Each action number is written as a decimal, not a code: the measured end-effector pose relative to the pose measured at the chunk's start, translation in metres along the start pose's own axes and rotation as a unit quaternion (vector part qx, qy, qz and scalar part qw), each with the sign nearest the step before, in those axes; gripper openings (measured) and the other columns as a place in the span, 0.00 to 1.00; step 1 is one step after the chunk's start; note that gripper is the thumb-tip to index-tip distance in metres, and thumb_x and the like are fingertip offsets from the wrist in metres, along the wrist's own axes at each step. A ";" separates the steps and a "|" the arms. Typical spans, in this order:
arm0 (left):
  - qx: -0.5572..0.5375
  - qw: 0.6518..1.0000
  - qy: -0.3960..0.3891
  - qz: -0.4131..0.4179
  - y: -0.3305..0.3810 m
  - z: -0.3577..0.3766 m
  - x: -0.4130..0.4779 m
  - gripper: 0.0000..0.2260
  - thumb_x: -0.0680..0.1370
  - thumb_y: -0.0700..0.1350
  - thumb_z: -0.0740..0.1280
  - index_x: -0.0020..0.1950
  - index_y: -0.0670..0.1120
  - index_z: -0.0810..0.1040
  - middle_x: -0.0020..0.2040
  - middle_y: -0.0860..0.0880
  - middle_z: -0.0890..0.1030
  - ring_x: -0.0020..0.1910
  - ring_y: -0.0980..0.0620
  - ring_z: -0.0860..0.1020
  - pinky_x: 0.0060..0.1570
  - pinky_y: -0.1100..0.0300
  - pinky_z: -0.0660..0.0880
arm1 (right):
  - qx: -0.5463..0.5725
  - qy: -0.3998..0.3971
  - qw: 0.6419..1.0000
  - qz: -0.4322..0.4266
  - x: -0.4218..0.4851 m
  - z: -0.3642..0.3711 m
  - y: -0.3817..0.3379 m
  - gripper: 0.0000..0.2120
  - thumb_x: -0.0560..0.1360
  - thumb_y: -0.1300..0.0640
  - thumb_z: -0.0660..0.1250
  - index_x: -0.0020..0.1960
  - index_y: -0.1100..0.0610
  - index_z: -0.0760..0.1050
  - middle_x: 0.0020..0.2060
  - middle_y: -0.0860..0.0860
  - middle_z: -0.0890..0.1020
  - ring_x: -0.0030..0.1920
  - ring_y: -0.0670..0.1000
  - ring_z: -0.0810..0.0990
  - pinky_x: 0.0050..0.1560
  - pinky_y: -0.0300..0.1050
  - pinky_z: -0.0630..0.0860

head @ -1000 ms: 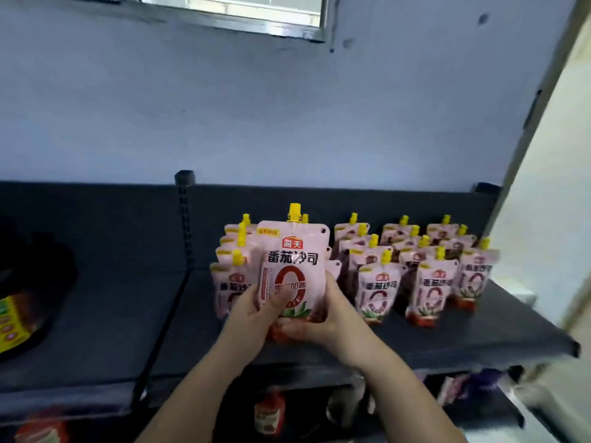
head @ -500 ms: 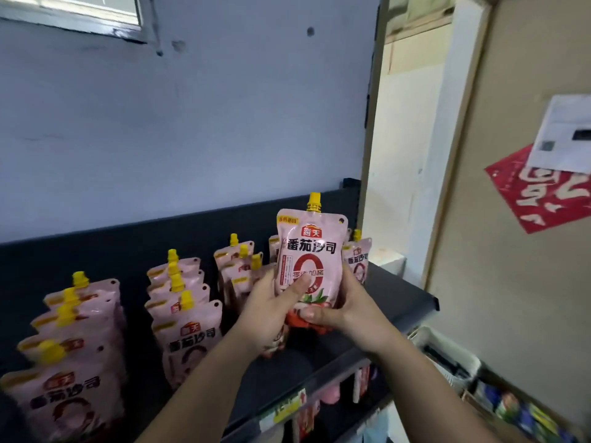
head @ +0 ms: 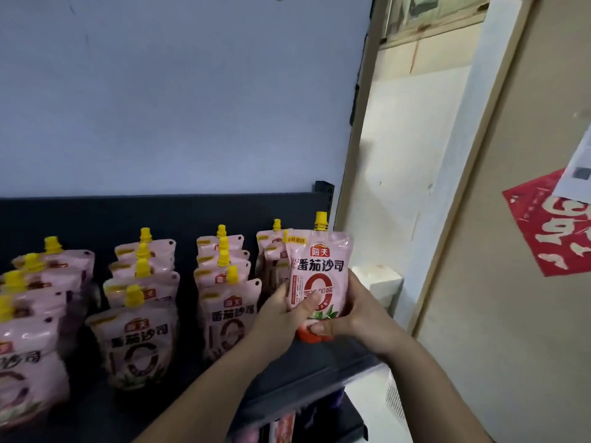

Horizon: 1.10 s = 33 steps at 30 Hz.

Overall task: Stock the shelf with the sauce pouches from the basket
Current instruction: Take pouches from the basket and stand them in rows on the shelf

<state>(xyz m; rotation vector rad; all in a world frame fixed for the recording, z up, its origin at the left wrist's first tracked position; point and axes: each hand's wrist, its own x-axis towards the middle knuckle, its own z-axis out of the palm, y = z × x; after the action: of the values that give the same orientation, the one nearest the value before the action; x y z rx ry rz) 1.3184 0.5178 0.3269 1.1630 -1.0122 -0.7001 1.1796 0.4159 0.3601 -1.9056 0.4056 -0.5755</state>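
Note:
A pink sauce pouch point(head: 319, 266) with a yellow spout cap stands upright at the right end of the dark shelf point(head: 313, 375). My left hand point(head: 281, 318) grips its lower left side, thumb across the front. My right hand point(head: 361, 318) holds its lower right side and base. It sits in front of the rightmost row of pouches point(head: 271, 251). Further rows of the same pouches point(head: 227, 302) point(head: 137, 334) point(head: 28, 346) stand to the left on the shelf. The basket is not in view.
A pale blue wall rises behind the shelf. To the right are a door frame point(head: 463, 187), a white box point(head: 383, 282) just past the shelf end, and a red paper sign point(head: 550, 225) on a brown wall. A lower shelf point(head: 307, 423) holds more goods.
The view has swung right and both hands have carried the pouch along the shelf from the left rows to the right end, in front of the last row.

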 end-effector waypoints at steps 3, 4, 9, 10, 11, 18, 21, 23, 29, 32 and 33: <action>0.015 0.999 0.032 -0.021 -0.024 0.021 0.016 0.14 0.73 0.52 0.70 0.59 0.56 0.77 0.54 0.61 0.85 0.54 0.61 0.82 0.50 0.70 0.77 | -0.003 -0.019 1.000 0.004 0.014 -0.027 0.031 0.40 0.61 0.65 0.82 0.67 0.49 0.69 0.59 0.49 0.83 0.59 0.51 0.83 0.55 0.50 0.82; 0.024 0.998 0.052 -0.026 -0.032 0.026 0.021 0.16 0.72 0.53 0.71 0.59 0.56 0.77 0.54 0.61 0.85 0.55 0.60 0.82 0.52 0.69 0.77 | -0.006 -0.024 1.000 0.001 0.019 -0.033 0.042 0.38 0.61 0.66 0.82 0.66 0.51 0.71 0.57 0.49 0.84 0.57 0.51 0.84 0.53 0.46 0.82; 0.057 0.990 0.113 -0.068 -0.072 0.030 0.028 0.20 0.70 0.54 0.73 0.61 0.55 0.78 0.57 0.57 0.84 0.58 0.58 0.81 0.59 0.62 0.77 | -0.020 -0.044 0.999 0.016 0.040 -0.032 0.098 0.36 0.58 0.58 0.85 0.63 0.51 0.74 0.54 0.44 0.86 0.54 0.43 0.84 0.51 0.39 0.81; 0.063 0.987 0.125 -0.078 -0.078 0.029 0.027 0.21 0.70 0.53 0.73 0.62 0.54 0.78 0.57 0.55 0.85 0.59 0.56 0.81 0.61 0.59 0.76 | -0.015 -0.053 0.998 0.021 0.042 -0.029 0.108 0.37 0.57 0.58 0.85 0.62 0.50 0.74 0.54 0.44 0.86 0.54 0.43 0.84 0.51 0.38 0.81; 0.069 0.985 0.132 -0.085 -0.083 0.027 0.025 0.21 0.70 0.52 0.73 0.62 0.52 0.78 0.57 0.54 0.85 0.59 0.56 0.81 0.62 0.57 0.76 | -0.012 -0.060 0.998 0.027 0.044 -0.025 0.118 0.37 0.57 0.57 0.85 0.62 0.50 0.74 0.53 0.43 0.86 0.54 0.43 0.84 0.51 0.37 0.81; 0.102 0.973 0.173 -0.111 -0.100 0.008 0.019 0.16 0.75 0.42 0.72 0.61 0.54 0.76 0.54 0.58 0.85 0.56 0.61 0.81 0.53 0.67 0.77 | -0.021 -0.092 0.995 0.025 0.057 -0.004 0.139 0.34 0.59 0.51 0.83 0.61 0.44 0.73 0.53 0.37 0.84 0.53 0.36 0.81 0.48 0.26 0.76; 0.094 0.968 0.203 -0.113 -0.105 0.004 0.018 0.16 0.75 0.39 0.72 0.58 0.54 0.77 0.54 0.54 0.85 0.56 0.56 0.82 0.55 0.61 0.78 | -0.032 -0.093 0.995 0.034 0.061 -0.002 0.144 0.33 0.59 0.52 0.82 0.60 0.41 0.73 0.52 0.34 0.83 0.52 0.33 0.80 0.47 0.25 0.74; 0.102 0.968 0.201 -0.108 -0.106 0.002 0.017 0.16 0.75 0.40 0.72 0.60 0.54 0.76 0.56 0.53 0.85 0.57 0.56 0.82 0.56 0.61 0.78 | -0.034 -0.091 0.994 0.046 0.062 -0.002 0.148 0.31 0.60 0.53 0.82 0.59 0.41 0.73 0.50 0.33 0.83 0.51 0.32 0.80 0.45 0.24 0.74; 0.117 0.965 0.208 -0.109 -0.106 -0.001 0.016 0.17 0.73 0.42 0.74 0.58 0.52 0.74 0.57 0.51 0.83 0.58 0.55 0.81 0.57 0.58 0.79 | -0.049 -0.093 0.993 0.059 0.060 -0.003 0.149 0.30 0.61 0.52 0.82 0.59 0.45 0.74 0.51 0.40 0.84 0.50 0.34 0.81 0.44 0.24 0.74; 0.125 0.965 0.201 -0.114 -0.107 -0.001 0.015 0.16 0.73 0.43 0.74 0.58 0.54 0.75 0.56 0.53 0.84 0.56 0.58 0.82 0.54 0.63 0.79 | -0.054 -0.100 0.992 0.056 0.059 -0.004 0.148 0.28 0.63 0.54 0.82 0.60 0.47 0.76 0.51 0.42 0.85 0.52 0.37 0.81 0.45 0.25 0.74; 0.126 0.965 0.199 -0.117 -0.107 -0.001 0.014 0.16 0.74 0.43 0.74 0.57 0.55 0.76 0.55 0.53 0.84 0.56 0.58 0.82 0.54 0.63 0.79 | -0.055 -0.100 0.992 0.055 0.059 -0.004 0.148 0.28 0.63 0.55 0.81 0.60 0.48 0.76 0.52 0.42 0.85 0.53 0.38 0.81 0.45 0.25 0.74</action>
<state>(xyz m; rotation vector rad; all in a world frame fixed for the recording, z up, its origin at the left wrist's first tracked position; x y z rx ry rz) 1.3304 0.4761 0.2281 1.5908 -0.6406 -0.4977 1.2236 0.3245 0.2369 -2.0095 0.4167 -0.2903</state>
